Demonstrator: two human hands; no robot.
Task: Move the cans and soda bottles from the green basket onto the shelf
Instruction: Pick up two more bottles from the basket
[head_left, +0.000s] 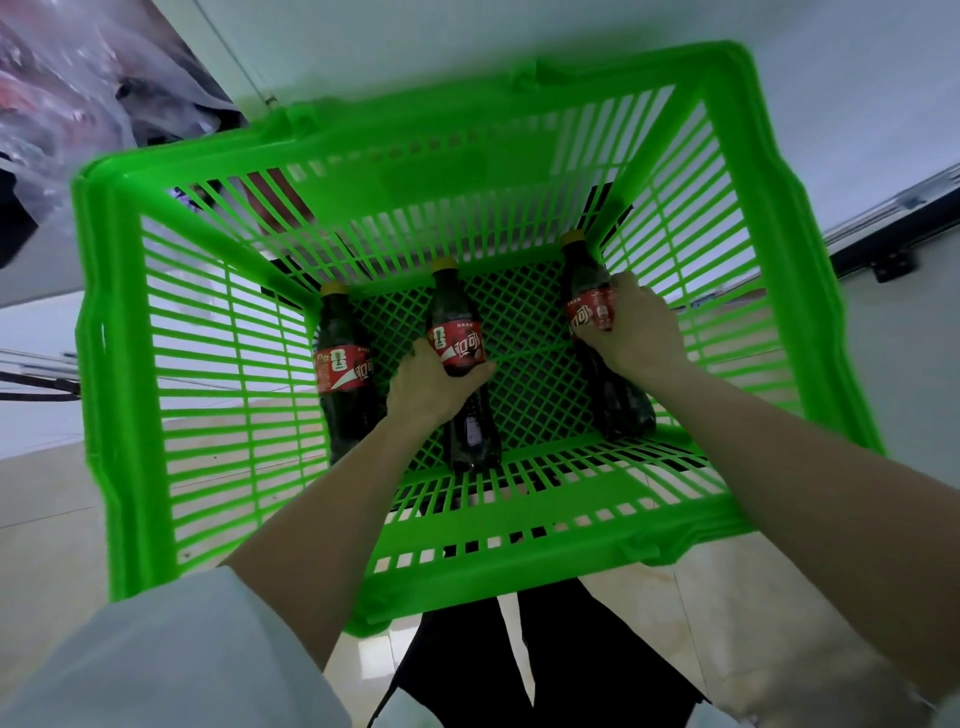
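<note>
Head | left hand (431, 387), right hand (641, 327) each grip dark red-labelled bottle | green basket (795, 291)

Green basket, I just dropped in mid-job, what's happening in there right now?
A person has both hands down inside the green basket. The left hand grips the middle soda bottle around its red label, and the right hand grips the right soda bottle the same way. A third soda bottle lies untouched at the left. All three are still on the basket floor; no cans are visible and the shelf is not in view.
</note>
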